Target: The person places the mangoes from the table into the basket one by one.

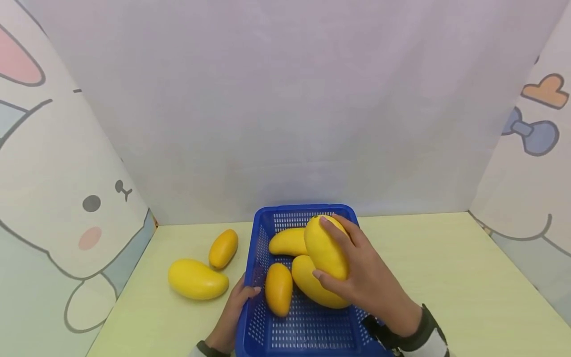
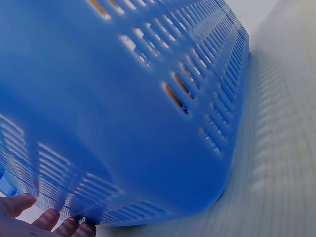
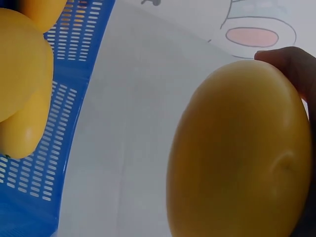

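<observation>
My right hand (image 1: 370, 277) grips a large yellow mango (image 1: 327, 250) above the blue plastic basket (image 1: 303, 207); in the right wrist view this mango (image 3: 237, 153) fills much of the frame. My left hand (image 1: 234, 307) holds the basket's left side, thumb over the rim. Its fingers (image 2: 48, 218) show at the lower left of the left wrist view, by the slotted wall. Inside the basket lie a yellow mango (image 1: 285, 242) at the back, another yellow mango (image 1: 312, 285) partly hidden under the held one, and a small orange-yellow mango (image 1: 279, 290).
Left of the basket, a large yellow mango (image 1: 198, 279) and a smaller orange-yellow mango (image 1: 224, 249) lie on the pale yellow table (image 1: 446, 277). A whitish sheet (image 1: 285, 109) rises behind. Side panels with cartoon drawings (image 1: 62, 188) flank the table.
</observation>
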`<state>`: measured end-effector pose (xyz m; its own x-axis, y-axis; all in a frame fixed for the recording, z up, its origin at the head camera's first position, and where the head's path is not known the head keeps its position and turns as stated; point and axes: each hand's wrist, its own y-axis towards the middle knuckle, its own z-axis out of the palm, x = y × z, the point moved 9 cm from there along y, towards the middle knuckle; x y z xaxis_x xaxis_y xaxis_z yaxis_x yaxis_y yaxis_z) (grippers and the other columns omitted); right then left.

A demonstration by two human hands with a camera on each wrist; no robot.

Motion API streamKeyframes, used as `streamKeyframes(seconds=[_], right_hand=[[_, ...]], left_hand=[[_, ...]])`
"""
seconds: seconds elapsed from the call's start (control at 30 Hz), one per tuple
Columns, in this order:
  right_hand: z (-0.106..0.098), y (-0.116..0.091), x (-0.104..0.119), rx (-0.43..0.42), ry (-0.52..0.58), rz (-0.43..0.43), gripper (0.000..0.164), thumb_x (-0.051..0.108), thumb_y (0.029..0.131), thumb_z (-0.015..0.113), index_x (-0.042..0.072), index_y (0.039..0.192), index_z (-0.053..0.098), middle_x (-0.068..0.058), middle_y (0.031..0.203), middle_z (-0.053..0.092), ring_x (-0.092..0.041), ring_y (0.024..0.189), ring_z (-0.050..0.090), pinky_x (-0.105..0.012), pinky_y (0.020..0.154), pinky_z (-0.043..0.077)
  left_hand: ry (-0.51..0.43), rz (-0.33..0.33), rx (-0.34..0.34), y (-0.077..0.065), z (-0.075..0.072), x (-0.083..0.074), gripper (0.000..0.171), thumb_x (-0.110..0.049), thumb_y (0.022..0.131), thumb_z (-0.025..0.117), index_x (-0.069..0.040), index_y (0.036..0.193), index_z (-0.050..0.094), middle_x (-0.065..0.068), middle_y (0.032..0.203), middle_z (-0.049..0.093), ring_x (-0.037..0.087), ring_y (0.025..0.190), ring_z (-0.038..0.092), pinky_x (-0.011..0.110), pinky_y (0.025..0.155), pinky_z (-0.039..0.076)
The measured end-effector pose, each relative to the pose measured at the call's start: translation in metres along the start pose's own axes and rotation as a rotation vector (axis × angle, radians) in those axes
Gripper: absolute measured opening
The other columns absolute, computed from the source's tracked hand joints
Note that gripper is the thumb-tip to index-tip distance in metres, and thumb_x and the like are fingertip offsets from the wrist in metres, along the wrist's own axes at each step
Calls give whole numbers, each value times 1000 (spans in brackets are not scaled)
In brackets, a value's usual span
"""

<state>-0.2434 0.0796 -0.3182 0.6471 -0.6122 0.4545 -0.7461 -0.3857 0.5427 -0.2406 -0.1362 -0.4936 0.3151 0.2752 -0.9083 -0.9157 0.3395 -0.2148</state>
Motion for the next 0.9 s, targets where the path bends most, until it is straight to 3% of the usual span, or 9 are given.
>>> streamKeyframes(seconds=[0.57, 0.9], right_hand=[[16, -2, 5, 26, -54, -39, 82, 49, 78, 66, 33, 146, 24, -4, 147, 27, -22, 115, 42, -35, 78, 50], [26, -3, 8, 64, -59, -53, 79, 52, 80, 63, 34, 146, 24, -5, 146, 29, -20, 111, 41, -33, 74, 48]], left_hand=[[15, -18, -16, 1, -2, 2, 66, -24, 93, 39, -20, 149, 4, 22, 149, 16, 34, 119, 43, 52, 91, 41], [22, 8, -4, 1, 0, 0, 65, -23, 93, 38, -19, 149, 5, 23, 148, 18, 34, 118, 44, 52, 92, 40]])
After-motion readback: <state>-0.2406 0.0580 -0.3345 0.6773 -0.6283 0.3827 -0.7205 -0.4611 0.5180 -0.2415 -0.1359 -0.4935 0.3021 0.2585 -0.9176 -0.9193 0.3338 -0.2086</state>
